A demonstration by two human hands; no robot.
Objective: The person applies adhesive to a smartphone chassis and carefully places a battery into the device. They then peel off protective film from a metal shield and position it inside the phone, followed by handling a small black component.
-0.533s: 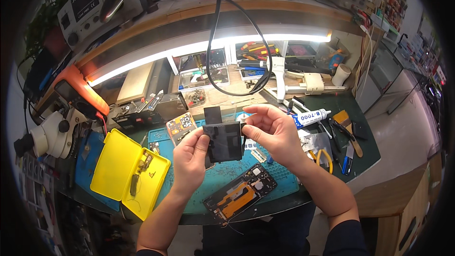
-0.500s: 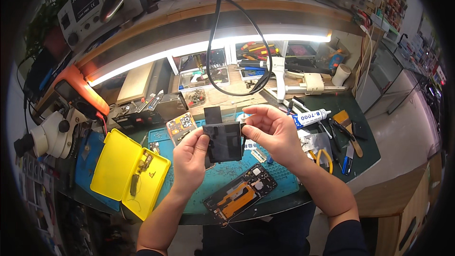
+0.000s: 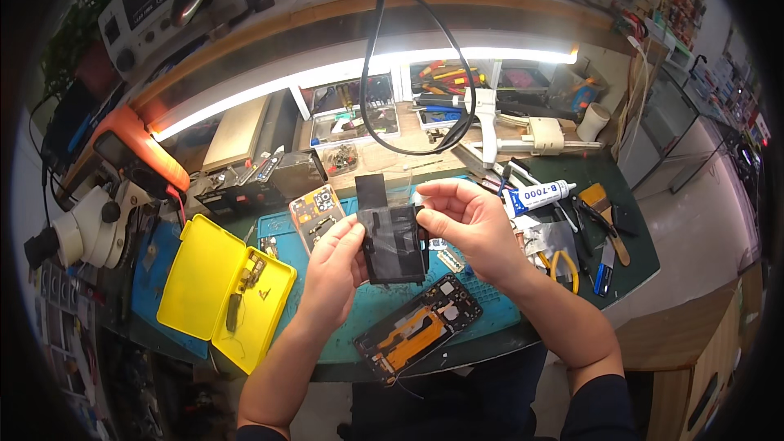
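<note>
Over the middle of the teal work mat I hold a flat black phone battery, with glossy film on its face and a black flap sticking up from its top left. My left hand pinches its left edge between thumb and fingers. At the upper right edge, my right hand has its thumb and forefinger closed on a dark strip of it, the other fingers curled. Below the battery lies an opened phone showing orange flex cable. Another phone part, an orange-edged back piece, rests behind my left hand.
An open yellow case with small parts lies at the left, near a microscope and an orange multimeter. A glue tube, yellow-handled pliers and a brush lie right. A black cable loop hangs ahead.
The view has shifted slightly. My left fingers have moved further behind the battery's left edge, and its film catches more light. Both hands keep their hold.
</note>
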